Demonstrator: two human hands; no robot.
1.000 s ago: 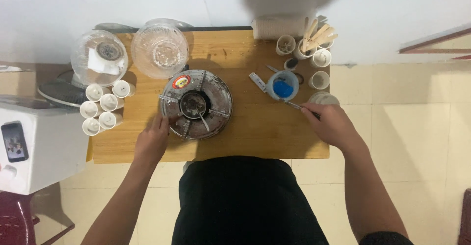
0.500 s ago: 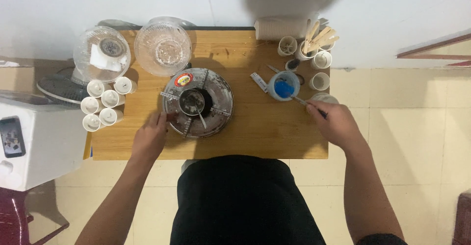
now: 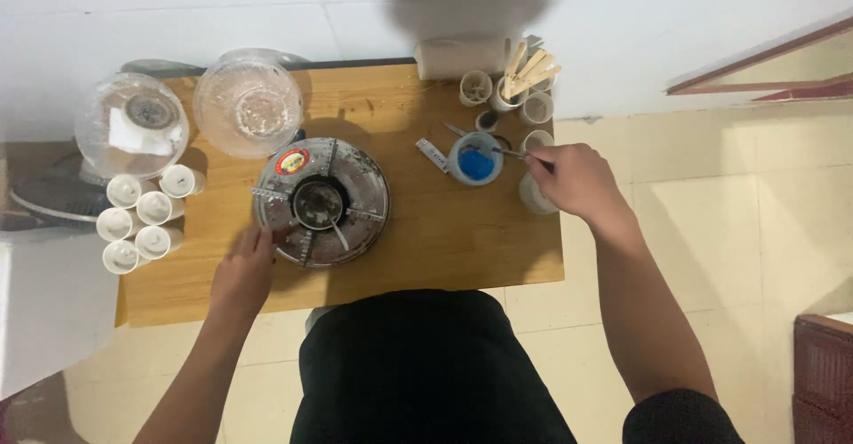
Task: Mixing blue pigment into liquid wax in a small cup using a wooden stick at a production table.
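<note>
Round grey metal divided tray [image 3: 322,201]: centred on the wooden worktop [image 3: 444,240], steadied at its near-left rim by the left hand [image 3: 242,272], fingers spread. Thin metal tool [image 3: 511,152]: pinched in the right hand [image 3: 576,179], now moved up, tip inside the small blue-filled cup [image 3: 475,160].

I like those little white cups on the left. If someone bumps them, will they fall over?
Probably easily. The little white cups look small and thin, so likely light. They stand close together near the table edge, so a bump might knock several off. Once tipped, their round sides would probably roll.
</note>
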